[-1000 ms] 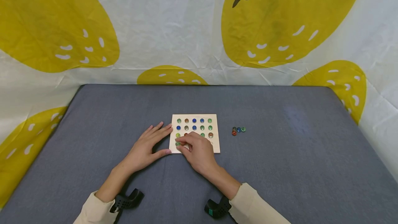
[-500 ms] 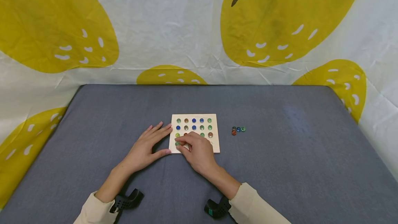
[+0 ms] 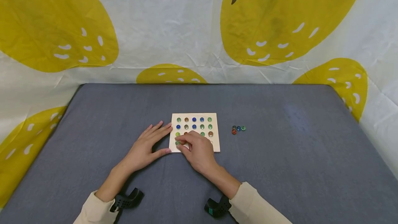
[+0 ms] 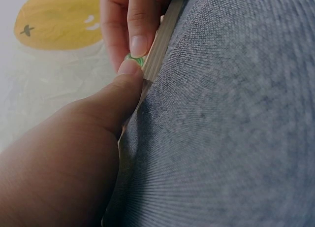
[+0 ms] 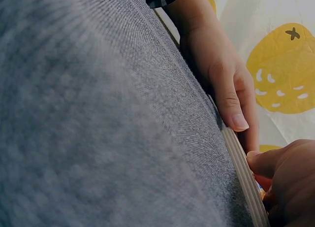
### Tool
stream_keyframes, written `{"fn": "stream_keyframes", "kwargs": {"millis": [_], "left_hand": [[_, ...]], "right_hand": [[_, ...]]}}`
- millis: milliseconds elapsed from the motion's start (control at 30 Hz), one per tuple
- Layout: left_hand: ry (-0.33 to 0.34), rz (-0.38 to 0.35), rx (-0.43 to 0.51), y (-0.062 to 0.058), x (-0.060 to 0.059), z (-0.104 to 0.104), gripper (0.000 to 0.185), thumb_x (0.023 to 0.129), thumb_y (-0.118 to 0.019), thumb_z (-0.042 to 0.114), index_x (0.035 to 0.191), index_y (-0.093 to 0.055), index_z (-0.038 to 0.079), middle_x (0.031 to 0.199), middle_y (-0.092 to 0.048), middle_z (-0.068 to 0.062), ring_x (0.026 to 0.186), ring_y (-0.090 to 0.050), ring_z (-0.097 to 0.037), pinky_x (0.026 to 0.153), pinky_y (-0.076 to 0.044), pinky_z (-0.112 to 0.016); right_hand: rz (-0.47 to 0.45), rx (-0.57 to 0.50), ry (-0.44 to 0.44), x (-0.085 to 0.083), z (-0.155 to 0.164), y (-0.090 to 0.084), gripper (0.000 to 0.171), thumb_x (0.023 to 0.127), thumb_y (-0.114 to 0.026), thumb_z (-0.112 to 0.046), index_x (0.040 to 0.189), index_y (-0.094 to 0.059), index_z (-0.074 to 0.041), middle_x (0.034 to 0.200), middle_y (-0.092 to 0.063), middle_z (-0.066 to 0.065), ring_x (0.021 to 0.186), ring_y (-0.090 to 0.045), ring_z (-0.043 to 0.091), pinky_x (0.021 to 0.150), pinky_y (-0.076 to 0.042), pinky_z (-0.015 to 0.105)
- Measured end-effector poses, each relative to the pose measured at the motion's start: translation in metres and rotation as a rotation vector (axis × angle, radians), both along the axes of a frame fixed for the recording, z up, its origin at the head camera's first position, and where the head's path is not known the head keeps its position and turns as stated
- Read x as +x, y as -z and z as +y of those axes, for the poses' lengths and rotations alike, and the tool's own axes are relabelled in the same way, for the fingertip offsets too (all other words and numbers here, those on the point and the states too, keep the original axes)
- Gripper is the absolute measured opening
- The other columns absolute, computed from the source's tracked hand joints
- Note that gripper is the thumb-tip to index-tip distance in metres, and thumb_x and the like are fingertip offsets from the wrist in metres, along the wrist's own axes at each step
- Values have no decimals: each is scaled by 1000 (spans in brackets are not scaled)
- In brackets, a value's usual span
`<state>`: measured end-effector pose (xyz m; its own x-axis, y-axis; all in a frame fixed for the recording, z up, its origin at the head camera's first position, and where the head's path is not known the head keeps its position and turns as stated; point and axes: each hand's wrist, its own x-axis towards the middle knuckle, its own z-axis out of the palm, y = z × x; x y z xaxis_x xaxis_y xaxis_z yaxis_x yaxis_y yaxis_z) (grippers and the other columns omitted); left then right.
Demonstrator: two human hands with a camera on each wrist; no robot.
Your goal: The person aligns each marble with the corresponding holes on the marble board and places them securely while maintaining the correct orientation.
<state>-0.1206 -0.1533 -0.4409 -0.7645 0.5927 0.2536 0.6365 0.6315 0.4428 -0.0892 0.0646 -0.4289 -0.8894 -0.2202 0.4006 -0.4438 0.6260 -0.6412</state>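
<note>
A pale wooden board [image 3: 194, 116] lies on the table with rows of glass marbles in its hollows. My left hand [image 3: 146, 148] has its fingers spread, the fingertips at the board's left edge and the thumb at the near left corner. Over the front rows, my right hand [image 3: 197, 149] pinches a green marble [image 3: 177, 143] between thumb and index finger at the near left hollow. The left wrist view shows this green marble [image 4: 140, 61] below the right thumb, partly covered by the left thumb. My right hand hides several hollows in the middle of the front rows.
To the right of the board sits a small group of loose marbles [image 3: 238, 128], among them blue, green and reddish ones. A grey cloth [image 3: 280, 168] covers the table. Behind it hangs a white curtain [image 3: 174, 20] with yellow fruit shapes.
</note>
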Motion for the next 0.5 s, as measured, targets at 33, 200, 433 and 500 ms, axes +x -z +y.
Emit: {"fn": "stream_keyframes", "kwargs": {"millis": [33, 200, 433, 500], "left_hand": [[0, 1, -1, 0, 0, 0, 69, 88, -68, 40, 147, -42, 14, 150, -38, -3, 141, -25, -31, 114, -14, -51], [1, -1, -1, -1, -1, 0, 70, 88, -68, 40, 146, -42, 14, 150, -38, -3, 141, -25, -31, 114, -15, -51], [-3, -3, -2, -2, 0, 1, 70, 87, -69, 40, 146, -43, 14, 150, -38, -2, 141, -25, -30, 114, -14, -51], [-5, -3, -4, -2, 0, 1, 69, 87, -68, 41, 146, -43, 14, 150, -38, -3, 141, -25, -31, 114, -14, -51]], "right_hand": [[0, 0, 0, 0, 0, 0, 20, 79, -80, -17, 99, -76, -16, 77, -60, -8, 55, -41, 2, 48, -33, 19], [-7, 1, -4, 0, 0, 1, 20, 79, -79, -16, 99, -76, -15, 78, -60, -8, 55, -40, 1, 47, -33, 19], [-7, -3, -5, 0, 0, 0, 20, 79, -80, -16, 99, -76, -16, 77, -60, -9, 55, -41, 1, 48, -34, 19], [-10, -3, -6, 0, 0, 0, 20, 79, -80, -16, 98, -76, -16, 77, -60, -9, 55, -41, 2, 48, -34, 19]]}}
